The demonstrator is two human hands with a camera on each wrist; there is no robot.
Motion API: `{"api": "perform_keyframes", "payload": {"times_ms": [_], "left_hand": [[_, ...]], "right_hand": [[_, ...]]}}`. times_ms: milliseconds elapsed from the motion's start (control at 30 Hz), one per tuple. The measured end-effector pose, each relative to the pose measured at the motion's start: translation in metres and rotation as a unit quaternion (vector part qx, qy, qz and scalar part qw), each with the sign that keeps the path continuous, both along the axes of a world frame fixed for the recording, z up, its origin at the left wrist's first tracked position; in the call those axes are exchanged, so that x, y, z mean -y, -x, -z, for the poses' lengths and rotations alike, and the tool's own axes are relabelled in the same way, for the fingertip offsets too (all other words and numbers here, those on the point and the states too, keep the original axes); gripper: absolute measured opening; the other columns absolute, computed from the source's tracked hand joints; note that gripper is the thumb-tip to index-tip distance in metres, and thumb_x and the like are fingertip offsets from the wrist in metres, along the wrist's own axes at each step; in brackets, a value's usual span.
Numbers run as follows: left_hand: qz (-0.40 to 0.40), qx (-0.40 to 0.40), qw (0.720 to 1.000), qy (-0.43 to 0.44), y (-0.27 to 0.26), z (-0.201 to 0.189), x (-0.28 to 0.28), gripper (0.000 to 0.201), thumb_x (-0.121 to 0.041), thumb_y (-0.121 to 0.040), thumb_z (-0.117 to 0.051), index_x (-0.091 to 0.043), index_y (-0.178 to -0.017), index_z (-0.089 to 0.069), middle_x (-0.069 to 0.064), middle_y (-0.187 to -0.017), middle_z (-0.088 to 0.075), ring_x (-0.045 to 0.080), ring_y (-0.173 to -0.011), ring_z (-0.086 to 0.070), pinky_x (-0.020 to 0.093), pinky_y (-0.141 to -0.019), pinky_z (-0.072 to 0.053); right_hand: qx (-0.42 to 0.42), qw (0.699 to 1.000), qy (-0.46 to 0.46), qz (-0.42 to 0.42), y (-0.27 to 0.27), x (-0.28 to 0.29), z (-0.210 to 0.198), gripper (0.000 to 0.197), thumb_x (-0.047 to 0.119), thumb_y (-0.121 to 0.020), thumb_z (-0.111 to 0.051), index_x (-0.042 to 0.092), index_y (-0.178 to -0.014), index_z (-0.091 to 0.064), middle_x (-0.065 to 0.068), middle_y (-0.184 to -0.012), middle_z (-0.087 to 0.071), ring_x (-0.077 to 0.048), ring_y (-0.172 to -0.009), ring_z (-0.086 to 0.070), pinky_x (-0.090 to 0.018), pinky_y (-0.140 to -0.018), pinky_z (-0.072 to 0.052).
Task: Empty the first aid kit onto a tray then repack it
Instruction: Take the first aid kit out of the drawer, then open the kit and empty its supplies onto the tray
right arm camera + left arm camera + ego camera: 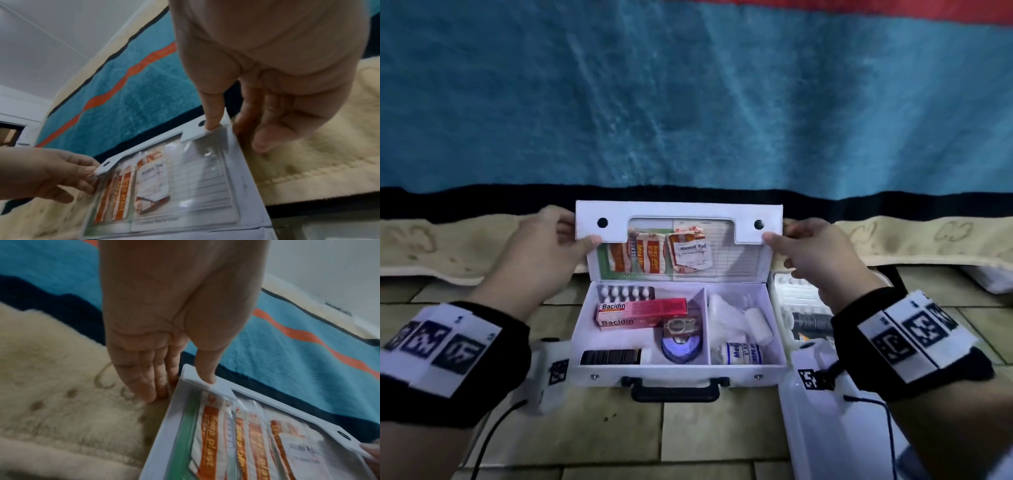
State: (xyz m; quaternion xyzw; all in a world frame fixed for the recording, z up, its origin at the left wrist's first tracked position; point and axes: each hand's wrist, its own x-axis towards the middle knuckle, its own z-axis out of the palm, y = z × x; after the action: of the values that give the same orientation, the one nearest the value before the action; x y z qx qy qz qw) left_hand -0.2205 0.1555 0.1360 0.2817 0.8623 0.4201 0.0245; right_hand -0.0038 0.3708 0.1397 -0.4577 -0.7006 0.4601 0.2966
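Tiled floor [698,435] is carrying the open first aid kit [678,371], long axis running left-right; left hand [541,250] and right hand [822,255] are pinching the far lid flap [678,214] at opposite corners, contents lying nearer.

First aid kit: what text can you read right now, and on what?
"Bacidin", twice: pink box, left compartment.
"Alcohol Pad": white sachet in lid pocket; smaller print blurred.
"Keep plast": orange plaster strips in lid pocket.
"Med…": bandage roll, right compartment; rest unreadable.
Lined card: too small.
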Motion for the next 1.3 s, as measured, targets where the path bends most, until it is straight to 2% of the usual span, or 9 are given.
{"api": "perform_keyframes", "payload": {"times_ms": [167, 433, 500, 567, 700, 867, 1000, 1167, 1300], "left_hand": [[0.010, 0.016, 1.000, 0.019, 0.010, 0.006, -0.006, 0.017, -0.028, -0.085, -0.065, -0.022, -0.090, -0.049, 0.010, -0.094, -0.065, 0.033, -0.089, -0.063, 0.049, -0.082, -0.053], [-0.005, 0.039, 0.997, 0.059, 0.012, -0.003, -0.003, 0.020, -0.032, -0.082, -0.069, -0.021, -0.081, -0.052, 0.010, -0.089, -0.068, 0.031, -0.077, -0.066, 0.044, -0.073, -0.054], [-0.023, -0.006, 0.998, 0.057, 0.008, -0.007, -0.001, 0.026, -0.030, -0.078, -0.073, -0.016, -0.088, -0.053, 0.007, -0.087, -0.066, 0.027, -0.078, -0.063, 0.037, -0.071, -0.049], [-0.046, -0.068, 0.996, 0.028, 0.000, -0.012, 0.000, 0.033, -0.023, -0.073, -0.078, -0.015, -0.090, -0.050, 0.003, -0.083, -0.060, 0.022, -0.073, -0.056, 0.033, -0.068, -0.042], [-0.001, -0.136, 0.990, -0.020, -0.034, -0.029, -0.002, 0.034, -0.018, -0.074, -0.077, -0.020, -0.087, -0.046, -0.003, -0.076, -0.049, 0.014, -0.064, -0.046, 0.033, -0.066, -0.041], [0.182, -0.097, 0.978, -0.020, -0.089, -0.042, -0.025, 0.021, -0.023, -0.075, -0.074, -0.026, -0.077, -0.053, -0.006, -0.072, -0.053, 0.015, -0.062, -0.053, 0.035, -0.063, -0.048], [0.296, -0.086, 0.948, 0.080, -0.115, -0.031, -0.049, 0.012, -0.025, -0.080, -0.069, -0.025, -0.080, -0.057, -0.010, -0.077, -0.058, 0.008, -0.069, -0.056, 0.030, -0.069, -0.050], [0.356, -0.071, 0.913, 0.186, -0.126, -0.012, -0.069, 0.010, -0.031, -0.084, -0.065, -0.025, -0.087, -0.058, -0.013, -0.081, -0.059, 0.000, -0.068, -0.052, 0.021, -0.063, -0.043], [0.374, -0.067, 0.893, 0.242, -0.131, -0.014, -0.074, 0.012, -0.035, -0.086, -0.063, -0.025, -0.091, -0.057, -0.012, -0.087, -0.063, 0.000, -0.067, -0.054, 0.019, -0.056, -0.038]], "right_hand": [[0.004, 0.999, -0.008, -0.034, 0.004, -0.012, 0.005, 0.030, 0.024, -0.074, -0.079, 0.017, -0.065, -0.051, -0.007, -0.067, -0.059, -0.021, -0.061, -0.052, -0.027, -0.052, -0.042], [0.012, 0.997, -0.020, -0.070, 0.004, -0.015, 0.011, 0.026, 0.025, -0.078, -0.075, 0.013, -0.072, -0.053, -0.008, -0.066, -0.060, -0.015, -0.051, -0.054, -0.017, -0.041, -0.041], [0.073, 0.991, -0.028, -0.108, -0.005, -0.016, 0.008, 0.025, 0.026, -0.076, -0.077, 0.012, -0.077, -0.057, -0.005, -0.069, -0.060, -0.014, -0.056, -0.054, -0.021, -0.049, -0.043], [0.203, 0.964, -0.080, -0.149, -0.020, -0.014, 0.005, 0.026, 0.028, -0.073, -0.079, 0.014, -0.087, -0.063, -0.003, -0.083, -0.064, -0.015, -0.070, -0.058, -0.024, -0.064, -0.044], [0.466, 0.828, -0.162, -0.268, -0.052, 0.000, 0.007, 0.045, 0.030, -0.075, -0.073, 0.025, -0.116, -0.055, 0.005, -0.112, -0.060, -0.013, -0.093, -0.055, -0.023, -0.078, -0.041], [0.453, 0.824, -0.124, -0.317, -0.066, 0.015, 0.019, 0.067, 0.049, -0.066, -0.071, 0.035, -0.122, -0.039, 0.002, -0.111, -0.049, -0.019, -0.094, -0.060, -0.037, -0.085, -0.050], [0.522, 0.766, -0.275, -0.254, -0.060, 0.037, 0.042, 0.041, 0.013, -0.089, -0.040, 0.013, -0.129, -0.034, -0.014, -0.116, -0.046, -0.035, -0.104, -0.058, -0.042, -0.081, -0.048], [0.551, 0.723, -0.333, -0.250, -0.065, 0.040, 0.051, 0.032, 0.001, -0.056, -0.043, -0.001, -0.080, -0.064, -0.022, -0.065, -0.058, -0.039, -0.051, -0.062, -0.042, -0.041, -0.052], [0.522, 0.705, -0.385, -0.286, -0.071, 0.035, 0.048, 0.036, 0.006, -0.085, -0.038, 0.002, -0.120, -0.044, -0.021, -0.110, -0.053, -0.033, -0.098, -0.061, -0.039, -0.078, -0.049]]}}
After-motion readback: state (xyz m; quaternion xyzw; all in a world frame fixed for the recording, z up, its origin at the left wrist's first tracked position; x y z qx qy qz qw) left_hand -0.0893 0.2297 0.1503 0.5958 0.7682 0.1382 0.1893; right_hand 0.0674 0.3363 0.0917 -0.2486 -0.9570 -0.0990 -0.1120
